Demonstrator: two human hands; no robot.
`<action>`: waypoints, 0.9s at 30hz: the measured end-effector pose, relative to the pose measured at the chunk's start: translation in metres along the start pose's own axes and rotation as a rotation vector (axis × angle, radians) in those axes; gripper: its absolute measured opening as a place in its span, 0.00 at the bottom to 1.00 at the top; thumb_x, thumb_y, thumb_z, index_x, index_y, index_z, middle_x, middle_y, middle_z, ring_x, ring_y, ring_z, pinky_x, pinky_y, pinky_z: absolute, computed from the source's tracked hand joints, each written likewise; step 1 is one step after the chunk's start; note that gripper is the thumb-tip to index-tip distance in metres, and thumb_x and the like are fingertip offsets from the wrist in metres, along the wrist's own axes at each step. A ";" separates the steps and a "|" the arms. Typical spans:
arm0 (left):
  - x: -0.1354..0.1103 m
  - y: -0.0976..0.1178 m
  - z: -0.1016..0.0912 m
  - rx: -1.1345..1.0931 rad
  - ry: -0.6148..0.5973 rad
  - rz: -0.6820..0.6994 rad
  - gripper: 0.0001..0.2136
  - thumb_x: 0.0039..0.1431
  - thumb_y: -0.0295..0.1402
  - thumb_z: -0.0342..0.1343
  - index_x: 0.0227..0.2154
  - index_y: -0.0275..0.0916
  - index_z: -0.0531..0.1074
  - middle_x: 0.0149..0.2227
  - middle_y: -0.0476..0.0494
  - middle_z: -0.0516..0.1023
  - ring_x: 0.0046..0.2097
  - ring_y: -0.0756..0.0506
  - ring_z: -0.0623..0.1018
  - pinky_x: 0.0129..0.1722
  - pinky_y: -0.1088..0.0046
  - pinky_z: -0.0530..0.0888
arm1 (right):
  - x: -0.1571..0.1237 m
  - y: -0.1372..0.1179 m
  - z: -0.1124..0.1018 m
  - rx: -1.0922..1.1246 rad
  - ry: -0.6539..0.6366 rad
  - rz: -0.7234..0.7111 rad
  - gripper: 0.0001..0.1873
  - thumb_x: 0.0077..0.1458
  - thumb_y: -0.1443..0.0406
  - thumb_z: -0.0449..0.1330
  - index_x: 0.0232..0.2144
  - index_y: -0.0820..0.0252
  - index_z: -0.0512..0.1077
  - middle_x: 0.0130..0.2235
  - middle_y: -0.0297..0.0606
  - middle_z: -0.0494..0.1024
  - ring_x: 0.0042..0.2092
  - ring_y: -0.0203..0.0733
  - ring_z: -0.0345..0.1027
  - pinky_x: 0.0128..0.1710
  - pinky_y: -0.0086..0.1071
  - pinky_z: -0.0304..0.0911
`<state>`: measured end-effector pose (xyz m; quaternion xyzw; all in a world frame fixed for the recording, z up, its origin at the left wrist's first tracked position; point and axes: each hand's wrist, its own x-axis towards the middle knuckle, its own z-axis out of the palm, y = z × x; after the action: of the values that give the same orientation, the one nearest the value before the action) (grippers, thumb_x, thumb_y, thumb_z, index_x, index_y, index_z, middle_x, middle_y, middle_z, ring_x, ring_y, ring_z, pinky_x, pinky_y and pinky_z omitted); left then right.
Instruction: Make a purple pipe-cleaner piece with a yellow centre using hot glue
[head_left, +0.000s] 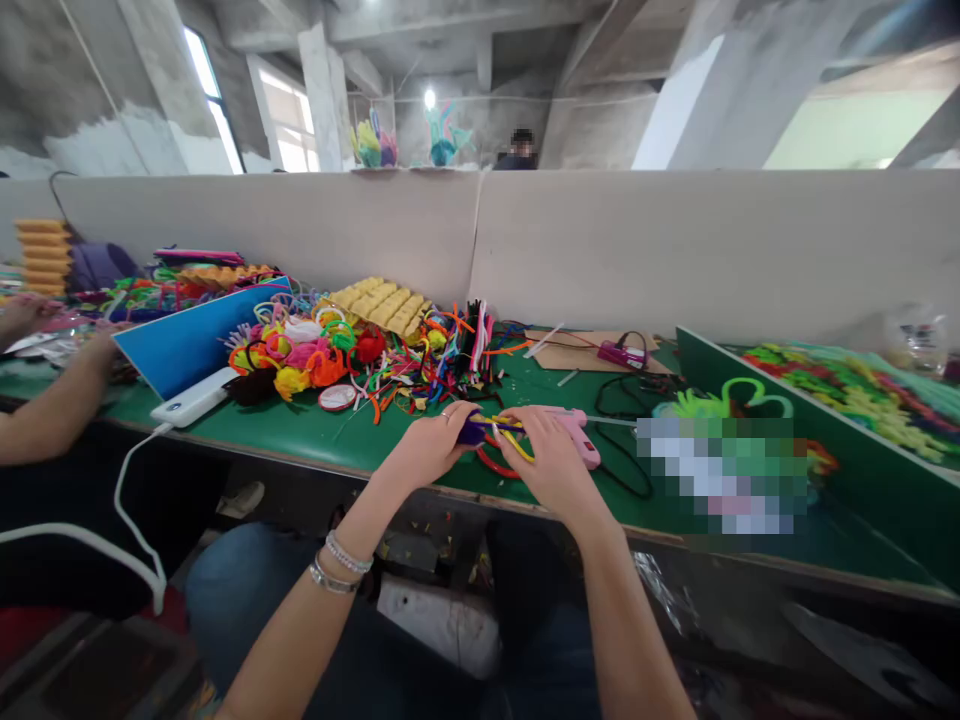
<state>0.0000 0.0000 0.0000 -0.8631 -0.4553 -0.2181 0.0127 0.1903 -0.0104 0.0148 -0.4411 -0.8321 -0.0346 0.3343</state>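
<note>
My left hand (431, 450) is closed on a purple pipe cleaner piece (472, 429) above the front of the green table. Beside it, my right hand (546, 458) has its fingers closed on a yellow pipe cleaner (517, 443), which meets the purple one between the hands. A red curved pipe cleaner (496, 462) shows just below them on the tabletop. Right behind my right hand lies a pink glue gun (579, 435), partly covered by the fingers. How the purple and yellow pieces are joined is too small to tell.
Piled pipe cleaners and fuzzy shapes (315, 350) lie left of centre, near a blue board (199, 335) and a white power strip (193, 398). A green divider (810, 430) stands right. A co-worker's arms (60, 385) reach in at left. Black cable (626, 470) loops behind the glue gun.
</note>
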 end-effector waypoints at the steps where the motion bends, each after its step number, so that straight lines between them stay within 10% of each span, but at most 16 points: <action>1: 0.000 0.000 0.000 -0.002 -0.005 0.003 0.22 0.59 0.35 0.47 0.54 0.39 0.50 0.55 0.36 0.65 0.43 0.42 0.77 0.39 0.66 0.73 | 0.000 0.000 0.000 -0.006 0.009 0.000 0.10 0.58 0.61 0.50 0.40 0.59 0.65 0.40 0.41 0.72 0.44 0.45 0.65 0.44 0.38 0.59; 27: -0.001 0.001 -0.007 0.039 -0.040 0.031 0.22 0.59 0.34 0.46 0.55 0.37 0.50 0.55 0.35 0.64 0.42 0.42 0.77 0.37 0.66 0.74 | -0.001 -0.011 0.009 -0.158 -0.037 -0.043 0.14 0.60 0.58 0.46 0.37 0.60 0.67 0.38 0.42 0.73 0.42 0.47 0.64 0.40 0.39 0.56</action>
<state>-0.0022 -0.0029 0.0056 -0.8739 -0.4461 -0.1918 0.0237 0.1781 -0.0146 0.0096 -0.4486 -0.8422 -0.0993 0.2821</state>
